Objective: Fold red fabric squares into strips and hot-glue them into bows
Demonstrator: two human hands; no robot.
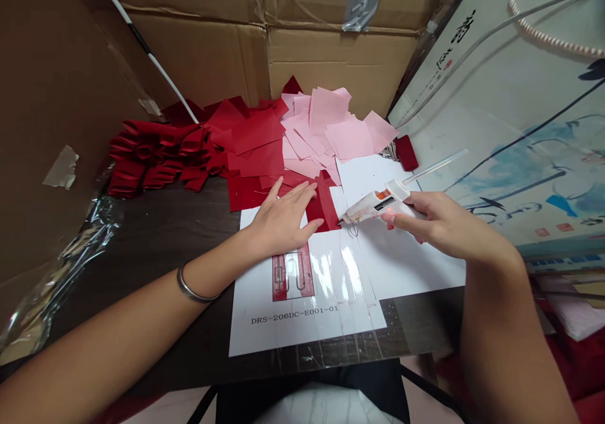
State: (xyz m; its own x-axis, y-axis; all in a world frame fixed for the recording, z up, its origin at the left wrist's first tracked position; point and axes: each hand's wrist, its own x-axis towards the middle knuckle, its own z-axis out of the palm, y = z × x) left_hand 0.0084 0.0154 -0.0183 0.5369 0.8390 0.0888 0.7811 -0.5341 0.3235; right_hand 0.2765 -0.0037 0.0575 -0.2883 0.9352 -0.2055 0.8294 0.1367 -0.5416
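Head view: the right hand (447, 222) grips a white hot glue gun (378, 202) at three o'clock, nozzle just above a laminated white sheet (331, 323). The left hand (282, 221), grip open, lies flat, fingertips on a red square (324, 205). Pink and red squares (302, 134) pile at twelve o'clock on the dark bench (142, 235).

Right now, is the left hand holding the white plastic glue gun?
No, the right hand holds the glue gun; the left hand rests on red paper.
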